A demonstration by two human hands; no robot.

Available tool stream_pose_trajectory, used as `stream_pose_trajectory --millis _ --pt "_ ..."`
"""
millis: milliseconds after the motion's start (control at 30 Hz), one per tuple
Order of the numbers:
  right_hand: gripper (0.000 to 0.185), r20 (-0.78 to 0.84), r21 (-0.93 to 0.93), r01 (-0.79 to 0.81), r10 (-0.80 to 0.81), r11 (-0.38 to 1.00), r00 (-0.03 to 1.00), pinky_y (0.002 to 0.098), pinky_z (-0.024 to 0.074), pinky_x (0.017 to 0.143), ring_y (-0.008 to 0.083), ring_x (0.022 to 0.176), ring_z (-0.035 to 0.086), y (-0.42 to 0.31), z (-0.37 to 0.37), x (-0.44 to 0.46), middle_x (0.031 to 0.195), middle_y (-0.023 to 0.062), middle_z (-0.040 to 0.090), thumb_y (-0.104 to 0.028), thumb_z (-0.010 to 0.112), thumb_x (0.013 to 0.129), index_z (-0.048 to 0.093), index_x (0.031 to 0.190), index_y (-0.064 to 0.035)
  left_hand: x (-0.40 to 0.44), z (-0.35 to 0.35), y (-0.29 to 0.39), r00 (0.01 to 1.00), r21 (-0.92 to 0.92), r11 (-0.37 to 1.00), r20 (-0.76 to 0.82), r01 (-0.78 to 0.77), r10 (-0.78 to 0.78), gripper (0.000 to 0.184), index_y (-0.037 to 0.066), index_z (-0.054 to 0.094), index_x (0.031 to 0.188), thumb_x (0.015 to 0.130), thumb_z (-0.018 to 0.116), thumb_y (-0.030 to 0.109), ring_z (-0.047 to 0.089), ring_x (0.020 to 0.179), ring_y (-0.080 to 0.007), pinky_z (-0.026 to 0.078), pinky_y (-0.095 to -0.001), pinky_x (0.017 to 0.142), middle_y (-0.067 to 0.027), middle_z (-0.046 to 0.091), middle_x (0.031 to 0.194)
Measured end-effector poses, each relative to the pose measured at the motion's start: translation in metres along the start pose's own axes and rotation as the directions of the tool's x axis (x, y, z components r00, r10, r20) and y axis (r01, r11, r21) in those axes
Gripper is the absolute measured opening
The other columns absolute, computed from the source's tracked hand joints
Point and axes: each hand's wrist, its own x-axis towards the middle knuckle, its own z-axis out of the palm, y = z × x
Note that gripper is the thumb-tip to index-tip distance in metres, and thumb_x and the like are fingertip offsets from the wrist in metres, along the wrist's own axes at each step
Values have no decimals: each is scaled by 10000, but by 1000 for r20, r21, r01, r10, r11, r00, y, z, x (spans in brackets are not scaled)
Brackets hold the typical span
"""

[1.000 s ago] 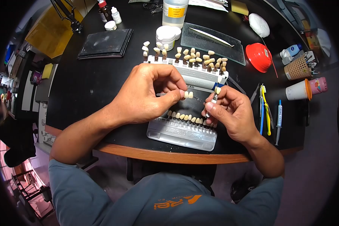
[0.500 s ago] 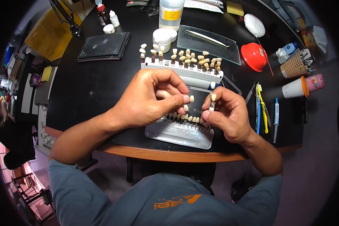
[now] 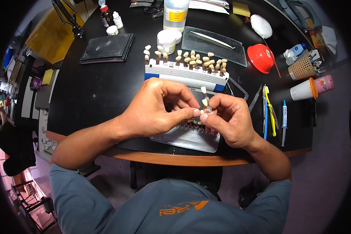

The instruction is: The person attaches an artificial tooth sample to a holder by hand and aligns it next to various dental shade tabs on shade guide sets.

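My left hand (image 3: pixel 160 107) is closed in a pinch, thumb against forefinger, at a small cream tooth-shaped shade tab (image 3: pixel 202 112). Right beside it, my right hand (image 3: pixel 230 121) grips shade tabs by their stems. A pale tooth (image 3: pixel 203 90) stands up above its fingers, with a yellower tooth (image 3: pixel 205 102) just below. The fingertips of both hands nearly meet, and the fingers partly hide the stems. Beneath them lies a silver shade guide tray (image 3: pixel 183 140) with a row of teeth, mostly covered by my hands. Behind stands a white and blue shade guide holder (image 3: pixel 183 76) bearing several tabs.
At the back are white jars (image 3: pixel 167 41), a large bottle (image 3: pixel 176 15) and a glass slab (image 3: pixel 218 50) with a white instrument on it. To the right stand a red bowl (image 3: pixel 261 58), toothbrushes (image 3: pixel 270 113), a syringe (image 3: pixel 284 121) and a cup (image 3: pixel 302 90). A black case (image 3: pixel 107 47) lies left.
My right hand has moved left with its tabs, closing the gap to my left hand. One of the two teeth seen at my left fingertips is no longer distinct.
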Motion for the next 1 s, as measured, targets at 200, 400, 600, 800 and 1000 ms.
stream_pose_trajectory --millis 200,400,600,800,1000 --pt "119 14 59 -20 19 998 1000 178 428 547 3 624 560 -1 -2 0 715 -23 628 -74 727 942 638 909 -1 1 -3 2 998 34 999 59 -16 14 134 -29 767 993 876 788 32 722 825 -129 570 -272 772 -106 770 906" --pt "125 12 61 -63 63 996 998 182 463 518 38 592 614 -2 -9 3 740 31 683 -94 725 945 645 913 -3 3 -12 -3 989 252 958 87 -138 120 204 -8 777 1029 828 800 21 735 886 -178 562 -309 837 -124 775 936" --pt "133 9 70 -68 68 995 998 179 459 515 35 584 608 -4 -7 3 731 28 678 -110 726 949 651 911 -6 2 -10 -1 979 293 935 98 -200 179 221 -2 780 1038 817 794 12 737 843 -199 558 -311 793 -144 768 913" --pt "143 18 55 -25 24 998 1000 177 450 512 28 572 590 1 -8 3 723 22 671 -110 718 957 628 913 -8 3 -13 -1 976 327 920 80 -217 202 193 -8 782 1015 824 786 19 731 811 -192 556 -306 765 -144 764 885" --pt "119 -60 80 -27 32 996 998 198 470 552 38 621 598 -1 -13 3 744 6 643 -109 685 971 611 918 -33 5 -21 4 996 336 942 -75 -10 38 91 -23 770 932 865 756 37 703 760 -111 550 -273 705 -99 758 828"
